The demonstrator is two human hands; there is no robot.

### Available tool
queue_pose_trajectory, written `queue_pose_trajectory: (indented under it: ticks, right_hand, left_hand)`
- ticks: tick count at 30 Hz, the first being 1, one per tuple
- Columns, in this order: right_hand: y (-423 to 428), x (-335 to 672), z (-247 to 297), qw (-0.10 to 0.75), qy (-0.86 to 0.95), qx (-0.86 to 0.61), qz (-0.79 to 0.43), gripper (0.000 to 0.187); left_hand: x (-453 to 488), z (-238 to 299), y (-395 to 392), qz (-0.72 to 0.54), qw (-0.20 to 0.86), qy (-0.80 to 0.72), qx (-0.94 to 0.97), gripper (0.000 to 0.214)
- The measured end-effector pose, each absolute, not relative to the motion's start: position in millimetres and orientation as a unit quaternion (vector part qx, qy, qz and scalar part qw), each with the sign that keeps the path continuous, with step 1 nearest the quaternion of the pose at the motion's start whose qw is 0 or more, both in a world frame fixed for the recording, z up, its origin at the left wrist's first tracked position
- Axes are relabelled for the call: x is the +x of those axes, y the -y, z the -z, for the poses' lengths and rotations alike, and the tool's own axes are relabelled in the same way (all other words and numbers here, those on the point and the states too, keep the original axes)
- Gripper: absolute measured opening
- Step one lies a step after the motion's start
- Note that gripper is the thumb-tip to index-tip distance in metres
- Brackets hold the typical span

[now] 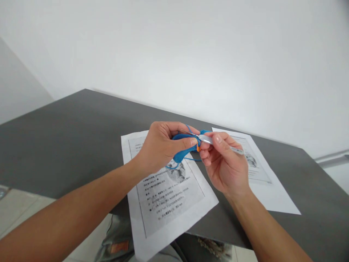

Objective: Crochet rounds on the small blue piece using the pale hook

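Note:
My left hand (160, 145) is closed on a blue crochet piece (182, 151), pinching its edge between thumb and fingers. In my right hand (227, 160) is a crochet hook (207, 139) with a pale grey handle, gripped like a pen. Its thin metal shaft points left and lies over the blue piece near my left fingertips. A small orange stitch marker (198, 147) sits at the work's edge between both hands. Blue yarn (172, 167) loops below the piece, and another strand passes by my left index finger. The exact stitch at the hook's tip is too small to make out.
One printed sheet (169, 218) lies under my hands and overhangs the front edge of the dark grey table (81, 145). A second printed sheet (275, 196) rests to the right. Behind the table stands a white wall (191, 54). My legs show below.

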State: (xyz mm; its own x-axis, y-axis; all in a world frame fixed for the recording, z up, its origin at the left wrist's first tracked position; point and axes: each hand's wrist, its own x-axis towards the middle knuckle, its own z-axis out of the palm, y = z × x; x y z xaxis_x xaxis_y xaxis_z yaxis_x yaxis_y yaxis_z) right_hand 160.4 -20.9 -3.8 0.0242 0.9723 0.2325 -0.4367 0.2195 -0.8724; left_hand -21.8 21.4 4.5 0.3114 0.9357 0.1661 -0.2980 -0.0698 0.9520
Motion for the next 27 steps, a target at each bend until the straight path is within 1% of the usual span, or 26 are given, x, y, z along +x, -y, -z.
queue_pose_trajectory:
  ticks: [4,8,17,22,27]
  right_hand:
    - [23,159,5,0.655,0.468,-0.298,-0.513,0.013]
    - [24,162,5,0.656,0.484,-0.295,-0.498,0.011]
    - [27,160,8,0.666,0.495,-0.288,-0.478,0.011]
    - [26,159,8,0.669,0.489,-0.299,-0.473,0.012]
    - [26,159,7,0.667,0.484,-0.306,-0.477,0.014]
  left_hand:
    - [-16,-3,-14,-0.503,0.658,-0.280,0.485,0.020]
    - [-15,-6,-11,-0.475,0.699,-0.270,0.462,0.015]
    - [-16,-5,-9,-0.476,0.690,-0.266,0.476,0.012]
    - [-19,-5,-8,-0.498,0.642,-0.293,0.504,0.023]
    - [-19,-10,-6,-0.490,0.610,-0.332,0.527,0.042]
